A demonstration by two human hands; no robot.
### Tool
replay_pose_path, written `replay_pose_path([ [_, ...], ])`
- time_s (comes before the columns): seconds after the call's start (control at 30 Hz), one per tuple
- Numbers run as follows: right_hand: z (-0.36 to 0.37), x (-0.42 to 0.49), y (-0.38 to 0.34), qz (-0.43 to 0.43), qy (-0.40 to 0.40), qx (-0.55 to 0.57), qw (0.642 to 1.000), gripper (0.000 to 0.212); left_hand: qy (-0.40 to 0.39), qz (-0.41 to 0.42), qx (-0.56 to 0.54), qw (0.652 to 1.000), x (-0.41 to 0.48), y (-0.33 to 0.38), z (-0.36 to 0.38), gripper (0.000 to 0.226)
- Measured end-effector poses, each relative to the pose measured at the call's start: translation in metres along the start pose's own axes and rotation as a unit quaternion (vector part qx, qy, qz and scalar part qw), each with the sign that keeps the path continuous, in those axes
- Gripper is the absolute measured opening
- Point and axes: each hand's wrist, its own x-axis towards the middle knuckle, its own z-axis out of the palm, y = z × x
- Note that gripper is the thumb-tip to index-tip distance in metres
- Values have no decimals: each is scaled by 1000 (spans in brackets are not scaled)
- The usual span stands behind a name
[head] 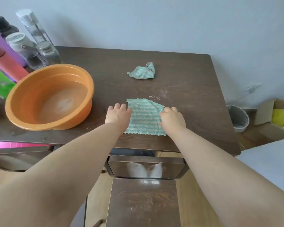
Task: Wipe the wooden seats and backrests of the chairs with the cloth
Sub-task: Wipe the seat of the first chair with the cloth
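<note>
Green cloth (pixel 144 117) lies flat near the desk's (pixel 179 76) front edge, above the wooden chair seat (pixel 144 203). My left hand (pixel 118 114) rests on its left edge, fingers loosely extended. My right hand (pixel 171 118) has its fingers curled, pinching the right edge. A crumpled cloth (pixel 142 71) sits toward the back edge.

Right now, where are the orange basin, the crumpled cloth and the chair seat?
orange basin (pixel 29 94): head view, inner left wall.
crumpled cloth (pixel 142 71): head view, its middle.
chair seat (pixel 143 204): head view, bare wood centre.
</note>
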Motion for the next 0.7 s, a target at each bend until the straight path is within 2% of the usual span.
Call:
replay_pose_path([
  [0.27, 13, 17, 7, -6, 11, 59, 998, 33, 14, -5, -54, 998, 21, -3, 18, 29],
  [0.5, 28, 15, 9, -7, 75, 107, 991, 13, 56, 13, -89, 994, 16, -3, 29, 16],
  [0.7, 21, 10, 5, -23, 71, 40, 996, 9, 62, 4, -87, 994, 6, -8, 26, 13],
])
